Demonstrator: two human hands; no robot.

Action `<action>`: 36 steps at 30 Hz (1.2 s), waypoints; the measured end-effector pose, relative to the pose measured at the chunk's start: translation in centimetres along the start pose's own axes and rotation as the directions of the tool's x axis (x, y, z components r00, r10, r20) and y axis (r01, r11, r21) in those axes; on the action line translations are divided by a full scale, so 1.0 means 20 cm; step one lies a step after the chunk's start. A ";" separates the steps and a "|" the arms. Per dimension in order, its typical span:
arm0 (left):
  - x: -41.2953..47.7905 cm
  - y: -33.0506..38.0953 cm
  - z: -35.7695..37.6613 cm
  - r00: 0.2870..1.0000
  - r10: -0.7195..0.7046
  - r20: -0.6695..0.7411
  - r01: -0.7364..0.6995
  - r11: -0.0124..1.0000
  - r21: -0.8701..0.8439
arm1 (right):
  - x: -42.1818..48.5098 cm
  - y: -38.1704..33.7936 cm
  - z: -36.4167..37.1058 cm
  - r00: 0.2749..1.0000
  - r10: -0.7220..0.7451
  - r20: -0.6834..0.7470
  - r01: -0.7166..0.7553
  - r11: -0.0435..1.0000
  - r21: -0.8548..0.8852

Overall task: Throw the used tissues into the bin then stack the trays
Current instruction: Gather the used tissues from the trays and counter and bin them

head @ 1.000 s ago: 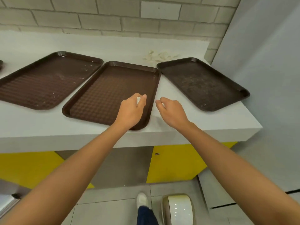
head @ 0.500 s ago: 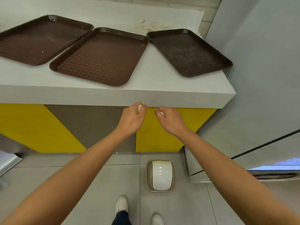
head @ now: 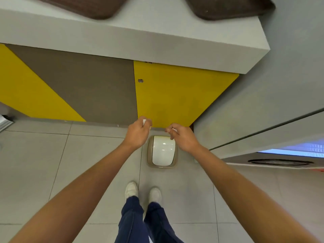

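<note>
Grey floor tiles [head: 35,163] fill the lower view, with a white desk [head: 157,41] above yellow and brown panels [head: 175,95]. Two brown trays [head: 98,9] lie on the desk, cut off by the top edge, apart from each other and not stacked. On the floor, against the panels, stands a small bin [head: 162,151] with a shut white swing lid.

Above it, the left hand [head: 138,134] pinches a white tissue [head: 144,122] in closed fingers, just left of the bin. The right hand [head: 182,137] is closed too, over the bin's right edge, with a scrap of white tissue [head: 174,129] at its fingertips.

By the look of it, the tissues are gathered and about to be dropped; binning and all stacking remain. How much tissue each hand holds is hidden, and any further trays lie out of view.
</note>
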State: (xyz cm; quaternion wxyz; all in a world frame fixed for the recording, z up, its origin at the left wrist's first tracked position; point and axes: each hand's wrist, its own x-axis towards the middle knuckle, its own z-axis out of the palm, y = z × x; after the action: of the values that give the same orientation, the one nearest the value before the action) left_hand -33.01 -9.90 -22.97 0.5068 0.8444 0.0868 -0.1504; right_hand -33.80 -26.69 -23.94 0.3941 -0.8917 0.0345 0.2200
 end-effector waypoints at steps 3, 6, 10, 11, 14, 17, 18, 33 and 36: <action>0.04 -0.14 0.11 0.995 -0.087 0.040 0.087 0.996 -0.011 | 0.03 0.17 0.11 0.989 0.145 -0.003 -0.142 0.975 0.171; 0.10 -0.32 0.24 0.985 -0.134 0.107 0.136 0.991 -0.011 | 0.09 0.36 0.24 0.967 0.251 -0.052 -0.231 0.942 0.243; 0.19 -0.60 0.45 0.971 -0.136 0.195 0.141 0.990 -0.010 | 0.20 0.65 0.45 0.903 0.411 -0.126 -0.345 0.868 0.358; 0.22 -0.68 0.50 0.969 -0.125 0.215 0.127 0.992 0.004 | 0.23 0.72 0.51 0.882 0.458 -0.110 -0.388 0.838 0.383; 0.31 -0.89 0.64 0.950 -0.113 0.291 0.104 0.993 0.047 | 0.33 0.91 0.68 0.831 0.555 -0.030 -0.489 0.756 0.435; 0.38 -1.07 0.77 0.920 -0.081 0.384 0.035 0.992 0.125 | 0.41 1.06 0.85 0.800 0.598 0.046 -0.557 0.712 0.428; 0.41 -1.12 0.81 0.909 -0.079 0.409 0.026 0.991 0.134 | 0.44 1.10 0.90 0.784 0.615 0.080 -0.583 0.687 0.434; 0.53 -1.54 1.13 0.795 -0.231 0.562 0.087 0.959 0.271 | 0.76 1.35 1.15 0.630 0.692 0.351 -0.624 0.182 0.760; 0.57 -1.59 1.21 0.776 -0.269 0.570 0.109 0.948 0.299 | 0.79 1.37 1.16 0.648 0.692 0.318 -0.657 0.296 0.693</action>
State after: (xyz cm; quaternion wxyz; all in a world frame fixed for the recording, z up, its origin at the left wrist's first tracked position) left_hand -35.79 -16.36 -64.02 0.3797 0.7956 -0.0141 -0.4719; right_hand -34.54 -27.05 -63.14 0.5986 -0.5423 0.5021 0.3090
